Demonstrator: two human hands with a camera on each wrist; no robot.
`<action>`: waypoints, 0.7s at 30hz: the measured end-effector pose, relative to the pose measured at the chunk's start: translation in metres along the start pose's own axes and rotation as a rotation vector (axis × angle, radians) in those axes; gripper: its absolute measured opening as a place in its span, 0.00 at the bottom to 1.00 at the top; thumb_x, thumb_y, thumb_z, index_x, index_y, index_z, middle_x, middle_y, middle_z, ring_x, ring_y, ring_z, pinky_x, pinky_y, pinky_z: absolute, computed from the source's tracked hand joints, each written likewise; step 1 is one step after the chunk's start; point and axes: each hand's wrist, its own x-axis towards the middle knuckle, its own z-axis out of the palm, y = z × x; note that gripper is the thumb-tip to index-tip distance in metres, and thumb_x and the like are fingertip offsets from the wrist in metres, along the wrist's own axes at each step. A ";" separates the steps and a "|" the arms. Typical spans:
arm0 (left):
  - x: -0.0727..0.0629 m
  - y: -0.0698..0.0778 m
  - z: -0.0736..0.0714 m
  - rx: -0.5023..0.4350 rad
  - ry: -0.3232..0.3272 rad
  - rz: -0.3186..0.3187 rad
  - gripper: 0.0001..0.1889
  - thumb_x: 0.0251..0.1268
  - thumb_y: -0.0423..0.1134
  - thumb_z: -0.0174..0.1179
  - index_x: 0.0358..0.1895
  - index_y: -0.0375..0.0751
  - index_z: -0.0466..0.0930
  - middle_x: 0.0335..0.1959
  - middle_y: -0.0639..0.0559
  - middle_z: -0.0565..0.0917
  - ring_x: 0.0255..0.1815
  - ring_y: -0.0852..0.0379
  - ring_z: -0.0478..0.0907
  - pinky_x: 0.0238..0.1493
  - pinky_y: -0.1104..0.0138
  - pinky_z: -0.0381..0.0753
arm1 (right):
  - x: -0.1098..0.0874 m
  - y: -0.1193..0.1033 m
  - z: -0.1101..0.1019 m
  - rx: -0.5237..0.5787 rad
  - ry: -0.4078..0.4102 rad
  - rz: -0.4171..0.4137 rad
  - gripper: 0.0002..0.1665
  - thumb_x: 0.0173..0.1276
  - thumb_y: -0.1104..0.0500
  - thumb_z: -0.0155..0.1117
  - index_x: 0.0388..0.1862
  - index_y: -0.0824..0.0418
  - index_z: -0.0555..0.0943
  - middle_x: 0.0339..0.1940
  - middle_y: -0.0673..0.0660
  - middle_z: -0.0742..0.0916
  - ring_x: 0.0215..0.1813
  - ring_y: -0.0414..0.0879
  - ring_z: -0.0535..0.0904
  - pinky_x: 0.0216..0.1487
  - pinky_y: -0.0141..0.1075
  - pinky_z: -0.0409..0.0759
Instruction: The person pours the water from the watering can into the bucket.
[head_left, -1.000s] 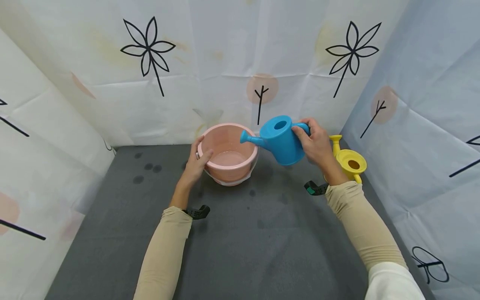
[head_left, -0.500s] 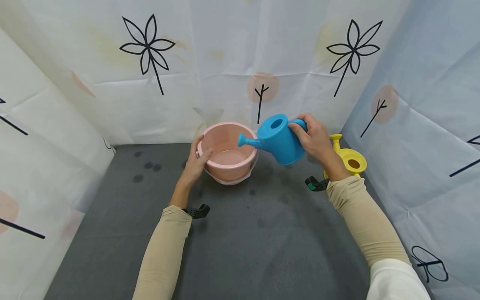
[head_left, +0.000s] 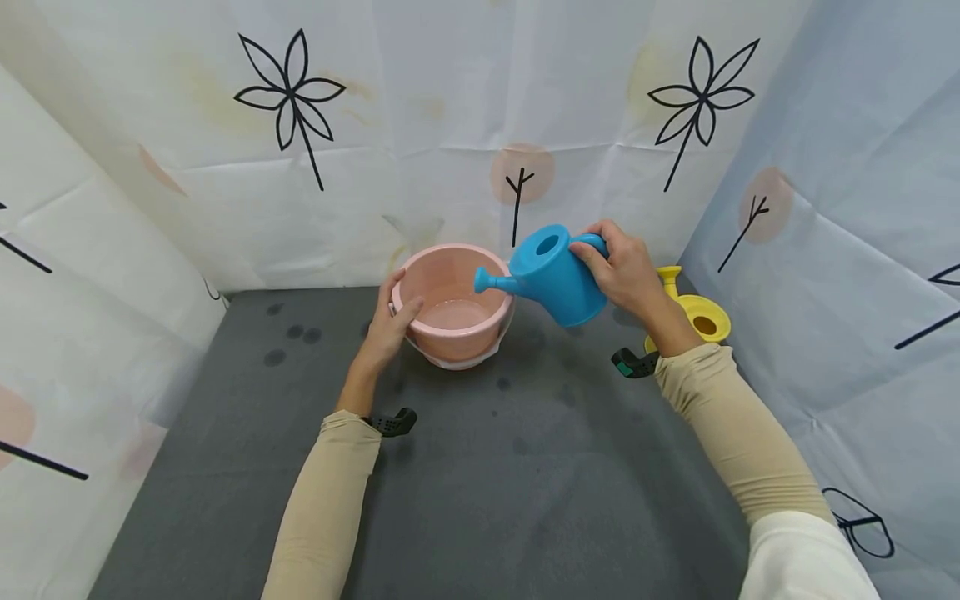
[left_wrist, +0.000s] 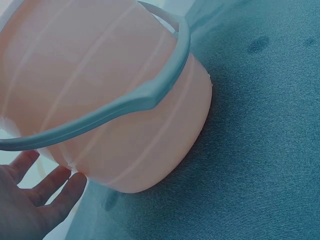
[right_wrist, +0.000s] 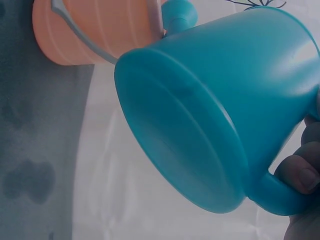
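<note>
A pink bucket stands on the dark table, with what looks like shallow water inside. My left hand holds its left side, thumb at the rim and fingers against the outer wall. In the left wrist view the bucket's pale bail handle hangs down across its side. A blue watering can is tilted in the air, gripped by its handle in my right hand. Its spout end reaches over the bucket's right rim. The right wrist view shows the can's base; no stream of water is visible.
Behind my right wrist stands a yellow watering can, partly hidden by the arm. Dark wet spots mark the table. White printed cloth hangs along the back and both sides.
My right hand has shifted slightly left and up, and the blue watering can tips a little further toward the bucket. My left hand keeps its hold on the bucket.
</note>
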 end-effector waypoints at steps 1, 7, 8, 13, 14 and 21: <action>0.000 0.000 0.000 0.001 -0.001 0.001 0.39 0.75 0.44 0.55 0.83 0.52 0.45 0.84 0.40 0.47 0.83 0.42 0.50 0.80 0.48 0.56 | 0.001 0.000 0.000 -0.002 -0.005 0.003 0.18 0.77 0.58 0.61 0.55 0.72 0.75 0.45 0.70 0.86 0.47 0.65 0.85 0.54 0.60 0.82; -0.001 0.002 -0.001 0.006 -0.004 -0.002 0.39 0.75 0.44 0.55 0.83 0.52 0.46 0.83 0.39 0.47 0.83 0.42 0.50 0.80 0.48 0.56 | 0.004 -0.003 -0.003 -0.017 -0.034 0.017 0.18 0.78 0.57 0.59 0.54 0.72 0.74 0.46 0.71 0.86 0.49 0.67 0.85 0.56 0.63 0.81; -0.001 0.002 -0.001 0.007 -0.005 -0.004 0.39 0.75 0.44 0.55 0.82 0.51 0.46 0.83 0.38 0.48 0.82 0.42 0.50 0.80 0.48 0.57 | 0.004 -0.004 -0.003 -0.022 -0.037 0.014 0.18 0.79 0.57 0.59 0.53 0.72 0.74 0.46 0.71 0.86 0.49 0.67 0.85 0.56 0.63 0.81; 0.001 0.002 -0.001 0.036 -0.009 -0.024 0.38 0.76 0.45 0.54 0.82 0.52 0.46 0.79 0.34 0.52 0.78 0.41 0.57 0.75 0.49 0.64 | 0.007 -0.005 -0.005 -0.038 -0.046 -0.004 0.16 0.79 0.58 0.59 0.52 0.71 0.74 0.46 0.71 0.86 0.48 0.67 0.85 0.54 0.62 0.82; 0.004 -0.001 -0.001 0.041 -0.008 -0.028 0.37 0.76 0.45 0.54 0.82 0.53 0.46 0.78 0.33 0.53 0.78 0.41 0.58 0.75 0.48 0.64 | 0.007 -0.006 -0.006 -0.040 -0.048 -0.004 0.16 0.79 0.58 0.59 0.52 0.71 0.74 0.46 0.71 0.86 0.48 0.68 0.85 0.54 0.62 0.82; 0.019 -0.028 -0.005 0.074 0.023 -0.006 0.34 0.77 0.52 0.54 0.80 0.59 0.51 0.72 0.33 0.59 0.68 0.42 0.65 0.61 0.57 0.71 | 0.009 -0.006 -0.006 -0.046 -0.064 -0.013 0.14 0.78 0.59 0.59 0.50 0.70 0.74 0.44 0.70 0.86 0.45 0.66 0.86 0.50 0.61 0.82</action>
